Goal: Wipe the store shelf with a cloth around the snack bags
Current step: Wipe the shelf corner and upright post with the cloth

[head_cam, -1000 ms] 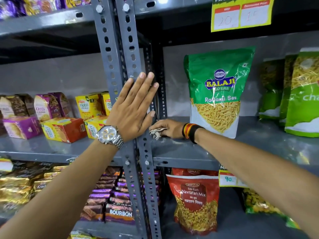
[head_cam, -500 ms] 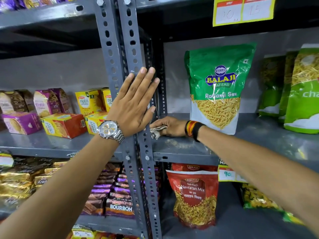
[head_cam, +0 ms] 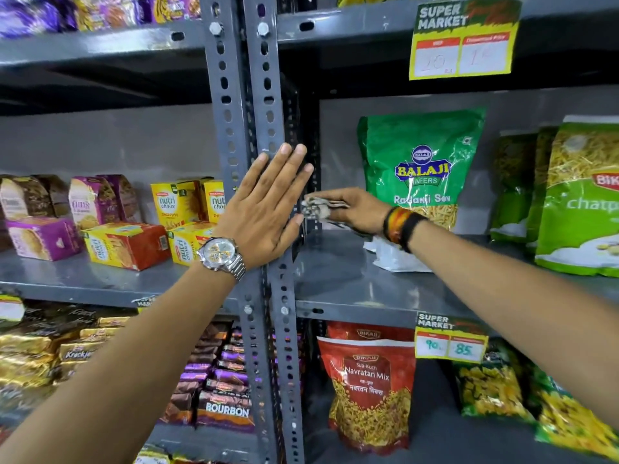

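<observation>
My right hand (head_cam: 355, 212) grips a small bunched grey cloth (head_cam: 316, 211), held a little above the grey metal shelf (head_cam: 341, 283) near its left end, close to the perforated upright post (head_cam: 268, 95). A green Balaji snack bag (head_cam: 422, 162) stands upright on the shelf just behind my right wrist. More green snack bags (head_cam: 582, 202) stand further right. My left hand (head_cam: 264, 212), wearing a silver watch, lies flat with fingers together against the upright post and holds nothing.
Yellow, red and purple biscuit boxes (head_cam: 127, 242) fill the left bay of the same shelf level. Below hang a red Navratan Mix bag (head_cam: 368, 390) and a yellow price tag (head_cam: 450, 343). Another price tag (head_cam: 464, 38) hangs from the shelf above.
My right hand has lifted the cloth off the shelf surface and now holds it higher beside the post. My left hand stays pressed on the post.
</observation>
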Action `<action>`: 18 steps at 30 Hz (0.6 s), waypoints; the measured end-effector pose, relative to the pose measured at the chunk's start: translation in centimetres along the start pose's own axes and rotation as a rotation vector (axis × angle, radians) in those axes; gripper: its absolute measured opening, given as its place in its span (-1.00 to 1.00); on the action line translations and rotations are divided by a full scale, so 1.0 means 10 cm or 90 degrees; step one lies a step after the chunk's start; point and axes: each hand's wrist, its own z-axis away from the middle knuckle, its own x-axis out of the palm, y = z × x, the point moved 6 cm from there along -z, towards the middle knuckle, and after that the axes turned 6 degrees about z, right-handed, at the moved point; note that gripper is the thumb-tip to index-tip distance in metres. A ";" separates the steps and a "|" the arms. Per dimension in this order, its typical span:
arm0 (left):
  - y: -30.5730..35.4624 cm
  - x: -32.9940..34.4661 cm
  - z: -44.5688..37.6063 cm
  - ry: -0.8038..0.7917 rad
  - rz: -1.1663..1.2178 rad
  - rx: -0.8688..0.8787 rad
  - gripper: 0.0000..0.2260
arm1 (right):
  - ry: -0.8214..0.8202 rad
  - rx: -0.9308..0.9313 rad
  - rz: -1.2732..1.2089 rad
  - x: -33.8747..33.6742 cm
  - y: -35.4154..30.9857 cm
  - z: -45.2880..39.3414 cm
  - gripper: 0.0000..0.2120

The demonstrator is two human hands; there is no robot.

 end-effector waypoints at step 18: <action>0.00 0.02 0.02 0.020 0.006 0.005 -0.39 | -0.138 0.100 0.145 0.52 0.48 0.15 -0.59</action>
